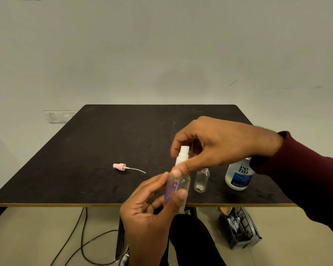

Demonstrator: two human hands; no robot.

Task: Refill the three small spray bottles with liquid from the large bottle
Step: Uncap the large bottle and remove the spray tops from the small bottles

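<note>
In the head view, the large bottle (238, 174), reading "re-nu fresh", is standing near the table (85, 150) front edge. Left of it, the left hand (152, 208) is gripping a spray bottle (178, 186); the right hand (215, 144) is pinching its white sprayer (183, 155). A capless small bottle (201, 180) is standing between; a pink sprayer (119, 166) is lying far left.

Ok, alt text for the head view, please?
Left hand holds a small spray bottle while the right hand grips its white spray top, above a dark table with a pink spray head, an open small bottle and the large bottle.
</note>
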